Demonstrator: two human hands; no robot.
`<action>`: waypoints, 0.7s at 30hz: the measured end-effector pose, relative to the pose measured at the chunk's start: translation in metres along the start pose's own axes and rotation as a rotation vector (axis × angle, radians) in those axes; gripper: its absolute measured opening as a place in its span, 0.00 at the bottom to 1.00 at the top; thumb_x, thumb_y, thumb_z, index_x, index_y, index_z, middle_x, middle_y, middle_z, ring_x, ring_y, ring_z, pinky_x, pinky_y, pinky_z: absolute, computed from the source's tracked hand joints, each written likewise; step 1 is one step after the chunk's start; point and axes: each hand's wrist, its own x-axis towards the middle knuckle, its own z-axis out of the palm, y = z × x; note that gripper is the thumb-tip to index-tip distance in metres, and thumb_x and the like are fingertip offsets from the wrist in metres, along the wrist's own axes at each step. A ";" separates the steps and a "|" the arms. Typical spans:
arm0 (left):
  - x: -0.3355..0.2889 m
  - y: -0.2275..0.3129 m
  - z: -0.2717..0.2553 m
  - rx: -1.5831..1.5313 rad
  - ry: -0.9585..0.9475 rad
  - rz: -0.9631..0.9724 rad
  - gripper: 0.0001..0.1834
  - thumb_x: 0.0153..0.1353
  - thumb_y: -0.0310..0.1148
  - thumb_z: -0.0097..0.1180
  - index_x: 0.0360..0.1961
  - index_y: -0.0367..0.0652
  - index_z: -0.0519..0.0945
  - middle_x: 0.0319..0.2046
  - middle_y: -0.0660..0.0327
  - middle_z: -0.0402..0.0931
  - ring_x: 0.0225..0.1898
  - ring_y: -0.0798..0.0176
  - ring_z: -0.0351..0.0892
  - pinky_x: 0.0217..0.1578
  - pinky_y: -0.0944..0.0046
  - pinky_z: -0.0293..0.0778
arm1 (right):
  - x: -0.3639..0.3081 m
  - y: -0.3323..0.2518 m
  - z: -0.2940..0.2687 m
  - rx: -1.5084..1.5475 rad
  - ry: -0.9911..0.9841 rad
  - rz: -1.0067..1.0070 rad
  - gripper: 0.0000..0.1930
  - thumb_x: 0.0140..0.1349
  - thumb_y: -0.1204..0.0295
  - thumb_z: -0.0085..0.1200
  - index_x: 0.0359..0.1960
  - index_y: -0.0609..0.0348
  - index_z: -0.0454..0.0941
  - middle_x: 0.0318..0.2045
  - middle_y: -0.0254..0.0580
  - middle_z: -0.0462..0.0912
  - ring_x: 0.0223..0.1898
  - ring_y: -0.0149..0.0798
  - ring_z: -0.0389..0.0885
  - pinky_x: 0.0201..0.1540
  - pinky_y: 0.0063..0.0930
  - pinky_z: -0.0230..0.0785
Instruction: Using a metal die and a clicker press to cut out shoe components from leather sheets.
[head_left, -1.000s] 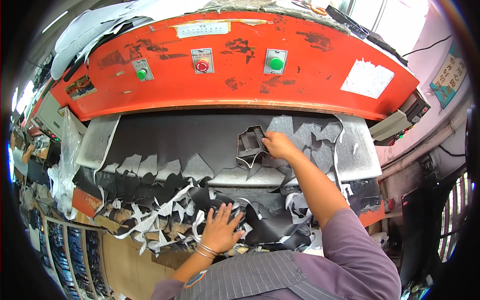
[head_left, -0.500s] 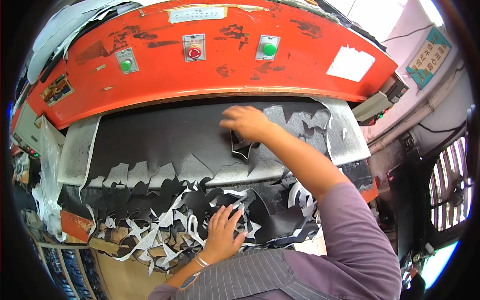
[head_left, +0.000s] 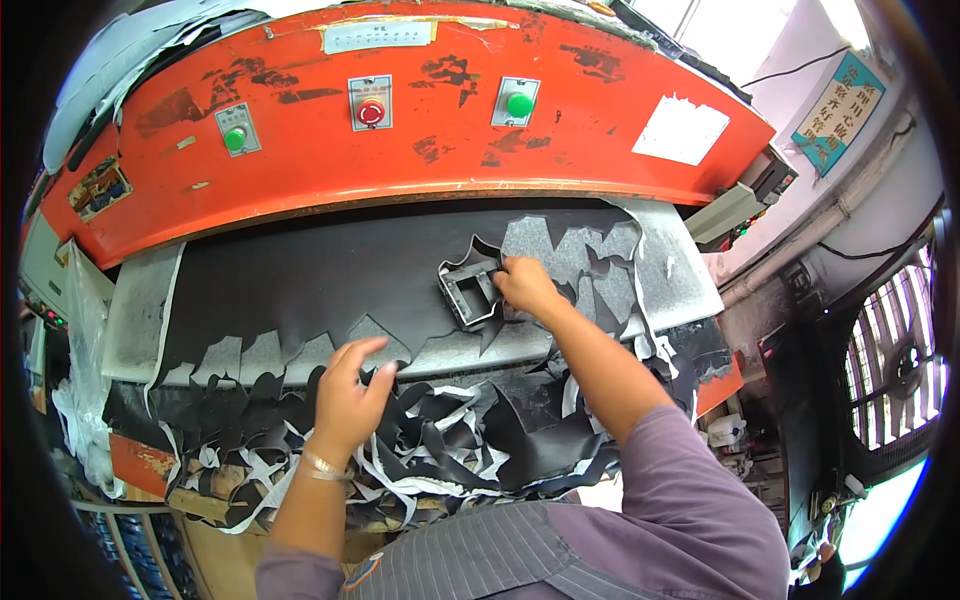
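My right hand (head_left: 526, 287) is closed on the right side of a metal cutting die (head_left: 455, 292), an open frame with a curved, pointed outline. The die is over a dark sheet (head_left: 310, 260) that looks like leather, near the edge where shapes have been cut out; I cannot tell whether it touches the sheet. My left hand (head_left: 350, 395) is raised above the sheet's front edge with fingers and thumb apart, holding nothing. Beneath and beside it is a tangle of black and white offcuts (head_left: 440, 440).
An orange press beam (head_left: 300, 165) spans the back, carrying two green buttons (head_left: 519, 105) and a red button (head_left: 371, 112). The pale cutting bed (head_left: 675, 270) shows at both ends. A clear plastic bag (head_left: 85, 350) hangs at left; a black fan (head_left: 905, 360) stands at right.
My right hand has moved down and right, now gripping the die from its side, and the die has turned and shifted up-left. My left hand has risen leftward off the offcuts.
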 end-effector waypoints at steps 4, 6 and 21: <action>0.042 -0.025 0.055 -0.006 -0.156 -0.035 0.26 0.57 0.35 0.57 0.56 0.36 0.70 0.49 0.49 0.76 0.48 0.50 0.77 0.50 0.59 0.70 | 0.000 0.002 0.009 0.160 0.036 0.164 0.15 0.56 0.66 0.50 0.33 0.69 0.78 0.33 0.64 0.80 0.39 0.62 0.79 0.44 0.48 0.71; 0.059 -0.026 0.078 -0.018 -0.281 -0.207 0.36 0.55 0.32 0.56 0.64 0.34 0.58 0.56 0.47 0.71 0.56 0.49 0.72 0.57 0.55 0.64 | 0.000 0.007 0.009 0.060 0.250 0.020 0.16 0.57 0.62 0.53 0.33 0.68 0.78 0.32 0.63 0.81 0.37 0.63 0.80 0.43 0.49 0.71; 0.111 -0.065 0.109 0.275 -0.232 0.063 0.43 0.51 0.25 0.46 0.70 0.35 0.45 0.62 0.50 0.66 0.61 0.47 0.63 0.64 0.56 0.48 | -0.053 0.033 0.026 0.183 0.263 -0.283 0.40 0.54 0.69 0.54 0.66 0.71 0.50 0.56 0.50 0.73 0.60 0.51 0.64 0.63 0.41 0.50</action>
